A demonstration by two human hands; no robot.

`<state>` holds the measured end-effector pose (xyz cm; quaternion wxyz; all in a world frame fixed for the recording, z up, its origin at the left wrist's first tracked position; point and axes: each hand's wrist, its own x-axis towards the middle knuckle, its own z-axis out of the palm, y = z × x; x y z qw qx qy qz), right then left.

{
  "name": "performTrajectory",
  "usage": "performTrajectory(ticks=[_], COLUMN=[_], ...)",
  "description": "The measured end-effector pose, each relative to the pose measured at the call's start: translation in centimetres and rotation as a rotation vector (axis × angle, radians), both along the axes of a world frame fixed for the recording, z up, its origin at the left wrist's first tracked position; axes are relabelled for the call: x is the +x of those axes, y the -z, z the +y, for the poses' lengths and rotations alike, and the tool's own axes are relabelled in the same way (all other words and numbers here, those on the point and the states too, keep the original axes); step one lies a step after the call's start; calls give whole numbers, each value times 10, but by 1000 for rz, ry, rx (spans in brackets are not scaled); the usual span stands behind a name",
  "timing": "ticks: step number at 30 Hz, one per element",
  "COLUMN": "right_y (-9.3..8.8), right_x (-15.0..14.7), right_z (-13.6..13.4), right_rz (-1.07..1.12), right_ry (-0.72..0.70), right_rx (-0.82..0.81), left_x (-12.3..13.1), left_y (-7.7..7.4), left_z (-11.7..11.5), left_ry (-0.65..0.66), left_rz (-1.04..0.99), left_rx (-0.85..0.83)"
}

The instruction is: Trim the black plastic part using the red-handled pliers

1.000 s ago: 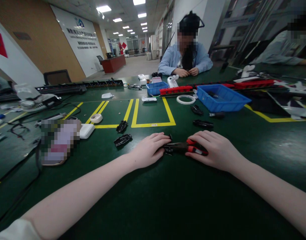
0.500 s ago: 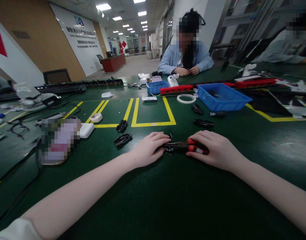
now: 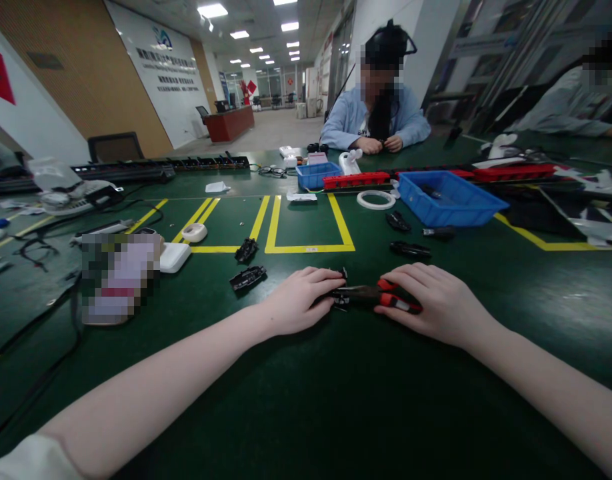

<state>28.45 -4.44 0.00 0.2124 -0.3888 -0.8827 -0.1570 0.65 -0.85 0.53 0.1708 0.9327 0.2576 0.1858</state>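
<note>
My right hand (image 3: 431,297) is closed round the red handles of a pair of pliers (image 3: 363,293), whose dark jaws point left. Those jaws meet a small black plastic part (image 3: 342,301), most of which my left fingers cover. My left hand (image 3: 306,300) grips this part, low over the green table. Left of it lie two black plastic pieces, one nearer (image 3: 248,278) and one farther (image 3: 247,251). Beyond my right hand are more black pieces, a long one (image 3: 410,249) and a shorter one (image 3: 398,221).
A blue bin (image 3: 449,197) stands at the back right, near a white tape ring (image 3: 376,199). A smaller blue bin (image 3: 319,175) is farther back. On the left are a phone (image 3: 123,277), a white box (image 3: 174,257) and cables. Across the table sits a person (image 3: 376,120).
The whole view has shifted slightly. The plier handles look a little wider apart, with my right fingers looser round them. My left hand keeps its hold on the black part.
</note>
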Motion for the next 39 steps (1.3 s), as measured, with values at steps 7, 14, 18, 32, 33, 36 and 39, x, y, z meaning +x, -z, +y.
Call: performTrajectory(ticks=[7,14,18,32,33,36,39], right_y=[0,-1,-2,-5,-5,-7,-6], right_x=[0,-2,-2,-2,-3,-3,-3], right_z=[0,-2,-1,-4,-4,-5,-5], right_rz=[-4,-37,-44,-72,-74,-91,-107], right_ry=[-1,-14,-19,-10,-9,-9,-13], right_rx=[3,77,104,124,122,129,151], left_x=[0,2,2,2,2,2,2], left_y=[-2,-1,-3,-7,-7,-7,-6], left_z=[0,1,0,-2,-2,-2,-2], left_ry=[-26,-54,-65,-91,-93,-98,-94], left_rz=[-11,-26,-20,-33,-36,-38,-40], left_rx=[-28,-16,-12,-35,-37,-39,-37])
